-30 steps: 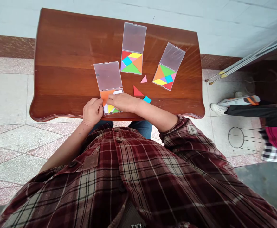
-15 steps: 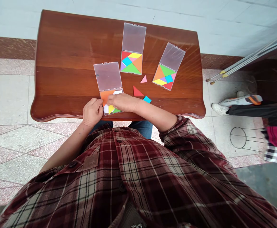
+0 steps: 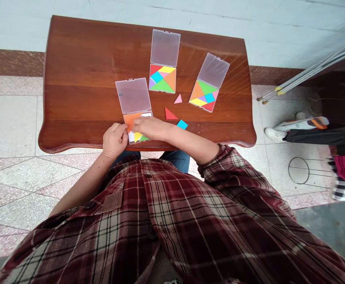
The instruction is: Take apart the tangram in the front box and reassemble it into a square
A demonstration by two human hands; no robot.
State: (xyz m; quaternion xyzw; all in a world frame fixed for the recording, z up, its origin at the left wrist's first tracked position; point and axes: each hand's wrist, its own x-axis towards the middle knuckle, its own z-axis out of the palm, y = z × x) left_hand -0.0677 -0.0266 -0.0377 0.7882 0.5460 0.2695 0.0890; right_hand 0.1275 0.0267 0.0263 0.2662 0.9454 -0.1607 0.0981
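The nearest tangram box (image 3: 137,96) lies with its clear lid folded back. Orange (image 3: 130,120), yellow (image 3: 137,136) and green pieces show in its tray, with bare white patches between them. My left hand (image 3: 115,140) is closed at the tray's left edge, thumb and fingers gripping the rim. Over the middle of the tray, my right hand (image 3: 150,127) has its fingertips pressed together and pointing down; whatever they pinch is hidden. To the right of the tray lie a red triangle (image 3: 170,114), a blue square (image 3: 182,124) and a small pink triangle (image 3: 178,99).
Two more open tangram boxes, one at the back (image 3: 164,49) and one at the right (image 3: 213,71), have colourful pieces filling their trays. The wooden table (image 3: 80,59) stands against a wall. On the right are crutches (image 3: 291,83) and another person's leg (image 3: 311,137).
Both hands stay at the same box, almost unmoved. The view has shifted slightly; the loose pieces keep their places on the table.
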